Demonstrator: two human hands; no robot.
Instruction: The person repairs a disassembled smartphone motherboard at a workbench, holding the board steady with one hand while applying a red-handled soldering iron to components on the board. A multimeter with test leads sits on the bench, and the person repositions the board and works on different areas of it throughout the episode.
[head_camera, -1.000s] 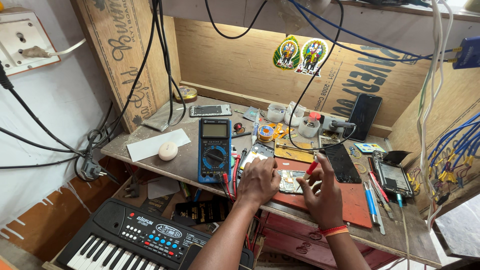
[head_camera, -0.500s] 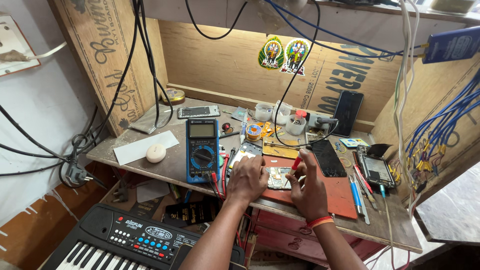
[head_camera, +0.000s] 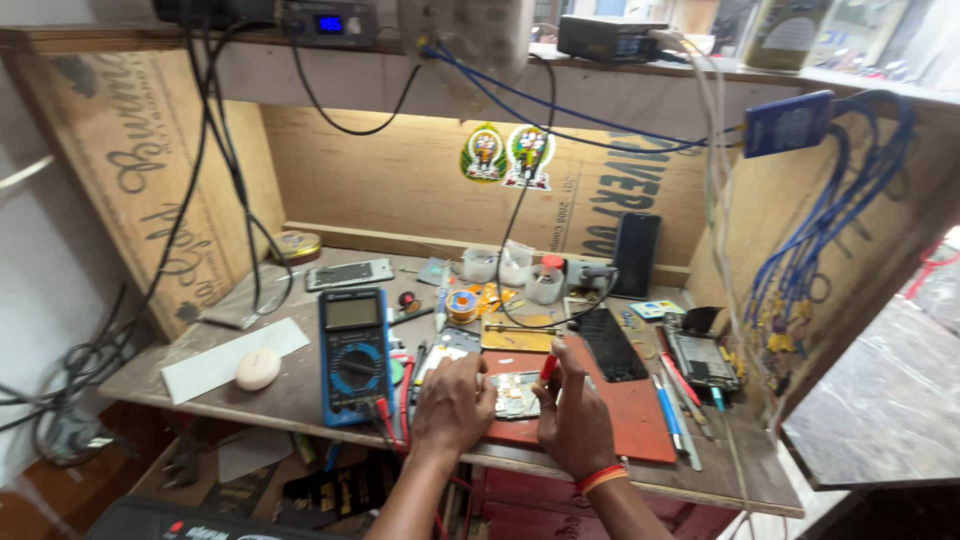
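Plywood bench (head_camera: 300, 395): left hand (head_camera: 452, 405) fingers pressing circuit board (head_camera: 518, 394); right hand (head_camera: 575, 420) fingers pinching red tool (head_camera: 548, 367).

Circuit board (head_camera: 517, 393) on mat (head_camera: 620, 420), between left hand (head_camera: 455, 405) and right hand (head_camera: 573, 420). Multimeter (head_camera: 354, 355) just left of left hand; paper strip (head_camera: 232, 360) and oval lump (head_camera: 258, 369) further left. Dismantled phone (head_camera: 611, 343) behind right hand; pens (head_camera: 668, 412) right of it. Upright phone (head_camera: 636, 254) far behind, against back wall.

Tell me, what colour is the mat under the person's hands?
The mat is reddish-orange, seen from the head camera.
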